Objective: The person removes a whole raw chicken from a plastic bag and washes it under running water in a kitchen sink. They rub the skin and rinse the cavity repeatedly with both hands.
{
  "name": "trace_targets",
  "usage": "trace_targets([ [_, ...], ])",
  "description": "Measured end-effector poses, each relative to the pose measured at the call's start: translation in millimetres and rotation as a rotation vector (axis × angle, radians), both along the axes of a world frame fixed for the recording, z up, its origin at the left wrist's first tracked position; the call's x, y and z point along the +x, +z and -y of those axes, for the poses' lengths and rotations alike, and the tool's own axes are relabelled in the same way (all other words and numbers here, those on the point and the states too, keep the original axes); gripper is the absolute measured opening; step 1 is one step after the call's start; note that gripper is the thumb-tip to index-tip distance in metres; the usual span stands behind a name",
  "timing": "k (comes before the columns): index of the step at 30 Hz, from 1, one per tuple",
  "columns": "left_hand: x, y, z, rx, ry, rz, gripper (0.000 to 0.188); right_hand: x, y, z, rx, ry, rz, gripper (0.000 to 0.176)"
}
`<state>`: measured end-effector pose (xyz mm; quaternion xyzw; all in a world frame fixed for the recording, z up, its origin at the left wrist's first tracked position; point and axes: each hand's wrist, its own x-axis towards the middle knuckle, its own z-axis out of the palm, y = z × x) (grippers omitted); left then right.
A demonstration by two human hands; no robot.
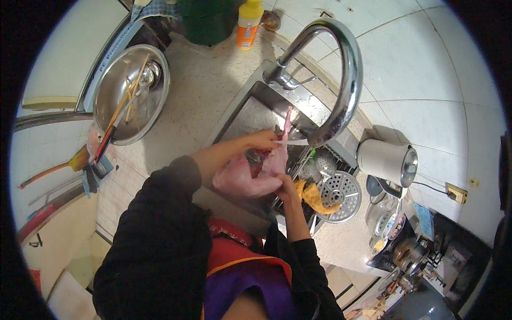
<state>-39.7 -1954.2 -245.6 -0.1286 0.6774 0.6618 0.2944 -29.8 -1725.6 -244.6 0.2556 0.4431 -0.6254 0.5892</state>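
Note:
A raw, pink animal carcass (248, 180) lies over the stainless-steel sink (256, 116), its body cavity open and dark red inside. One thin limb points towards the tap (354, 76). My left hand (265, 140) is closed on the flesh at the upper edge of the cavity, its fingertips partly hidden. Water (294, 142) runs from the spout onto the carcass beside this hand. My right hand (286, 187) grips the carcass at its lower right side, near the rack over the sink.
A steel bowl (162, 116) with chopsticks and utensils stands at left. Right of the sink are an orange cloth (316, 198), a perforated steel disc (351, 198), a skimmer (325, 163) and an electric kettle (382, 163). A yellow-capped bottle (247, 32) stands behind.

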Motion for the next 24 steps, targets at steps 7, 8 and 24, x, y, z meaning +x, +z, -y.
trace_targets([
  [7,-7,16,-4,-0.067,-0.010,0.065,0.023,5,-2,-2,-0.028,0.040,-0.031,0.031],
  [8,-7,16,-4,0.024,0.019,0.093,0.024,5,1,-1,-0.035,0.032,-0.037,0.032],
  [24,-10,-1,-3,-0.226,-0.035,-0.116,0.016,35,-3,-3,0.008,-0.242,-0.054,0.013],
])
